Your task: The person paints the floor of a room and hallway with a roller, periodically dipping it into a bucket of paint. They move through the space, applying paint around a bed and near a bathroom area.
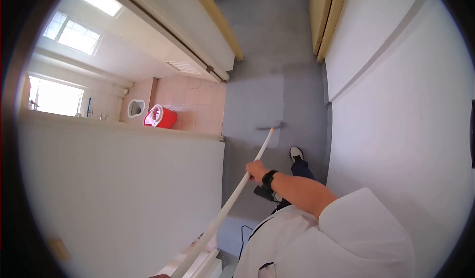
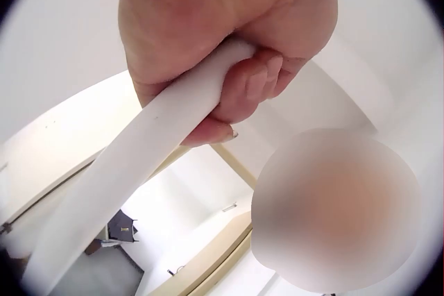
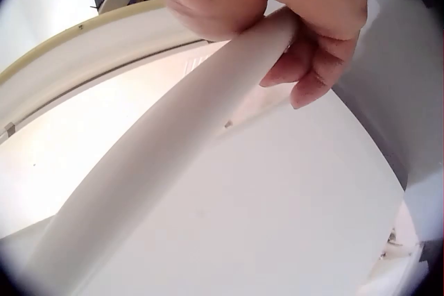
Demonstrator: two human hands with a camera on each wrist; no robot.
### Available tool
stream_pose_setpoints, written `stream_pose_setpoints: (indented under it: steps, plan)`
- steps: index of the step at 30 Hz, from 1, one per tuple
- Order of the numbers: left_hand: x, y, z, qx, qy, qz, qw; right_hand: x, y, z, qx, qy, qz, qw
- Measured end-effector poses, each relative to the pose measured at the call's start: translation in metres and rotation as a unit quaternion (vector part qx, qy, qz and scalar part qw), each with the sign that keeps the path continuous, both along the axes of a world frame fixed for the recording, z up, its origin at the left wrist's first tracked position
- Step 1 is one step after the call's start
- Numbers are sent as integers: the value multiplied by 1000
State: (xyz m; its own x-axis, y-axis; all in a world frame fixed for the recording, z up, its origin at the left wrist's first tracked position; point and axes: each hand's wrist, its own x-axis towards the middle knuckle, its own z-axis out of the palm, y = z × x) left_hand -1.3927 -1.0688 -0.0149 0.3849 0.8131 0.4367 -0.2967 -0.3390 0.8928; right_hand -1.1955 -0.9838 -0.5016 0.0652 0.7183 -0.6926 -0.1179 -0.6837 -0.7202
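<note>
My right hand (image 1: 256, 171), below a black wristband, grips the long white pole (image 1: 227, 207) of a mop partway along its length. At the pole's far end the narrow grey mop head (image 1: 269, 127) lies on the grey floor, past an orange joint. Only a sliver of my left hand (image 1: 161, 276) shows at the bottom edge of the head view. In the left wrist view that left hand (image 2: 229, 32) has its fingers curled round the pole (image 2: 139, 150). The right wrist view shows the right hand's fingers (image 3: 316, 67) wrapped around the pole (image 3: 166, 143).
White walls (image 1: 396, 104) flank the narrow grey floor (image 1: 255, 95). On the left, a doorway opens onto pink tiles (image 1: 200, 102) with a red bucket (image 1: 168, 118) and a squat toilet (image 1: 136, 108). A shoe (image 1: 296, 153) stands near the mop head. Yellowish door frames (image 1: 329, 25) stand ahead.
</note>
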Motion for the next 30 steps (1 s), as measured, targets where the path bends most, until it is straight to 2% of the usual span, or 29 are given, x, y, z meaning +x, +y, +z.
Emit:
stream_pose_setpoints:
  steps: [1,2,4,5,6,7,8,9,10,12,15,17,20,21,23,25,27,28,29,30]
  plan:
    - [21,12,-5,-2,3,-5,1000,26,16,26,-128,149,-160,967]
    - [41,23,-10,-5,13,-4,1000,41,30,28,-132,152,-163,966]
    - [83,51,-23,-2,28,-4,1000,71,61,28,-145,173,-287,931]
    - [100,63,-32,1,34,-3,999,89,75,23,-109,193,-263,939]
    - [110,72,-49,-4,35,-6,999,102,92,15,-73,201,-284,935]
    - [126,82,-68,80,179,151,969,121,108,19,-65,227,-298,925]
    - [138,93,-77,71,171,161,969,141,121,24,-48,217,-276,935]
    - [157,106,-83,61,163,171,970,162,135,44,-55,235,-301,922]
    - [189,129,-83,-41,3,34,999,182,147,52,-44,261,-301,916]
    - [222,151,-100,-5,73,22,997,216,170,68,-20,267,-304,914]
    - [275,189,-117,-26,32,-22,999,257,196,88,6,270,-311,911]
    - [303,203,-124,-66,59,5,996,276,208,92,11,270,-316,909]
    - [336,206,-129,-32,72,7,997,299,217,88,25,227,-325,918]
    - [336,202,-131,-30,73,7,997,301,213,88,27,228,-325,917]
    - [324,192,-138,-33,82,-28,996,298,204,89,-11,162,-287,944]
    - [295,169,-136,-44,106,-25,993,278,194,56,-10,140,-283,949]
    - [262,132,-116,-66,229,44,970,252,175,32,-65,79,-136,985]
    - [238,118,-111,80,318,93,940,237,159,39,-76,98,-145,982]
    - [217,104,-103,105,320,116,934,220,141,46,-87,116,-154,977]
    - [196,90,-96,130,322,141,927,201,129,31,-99,93,-126,983]
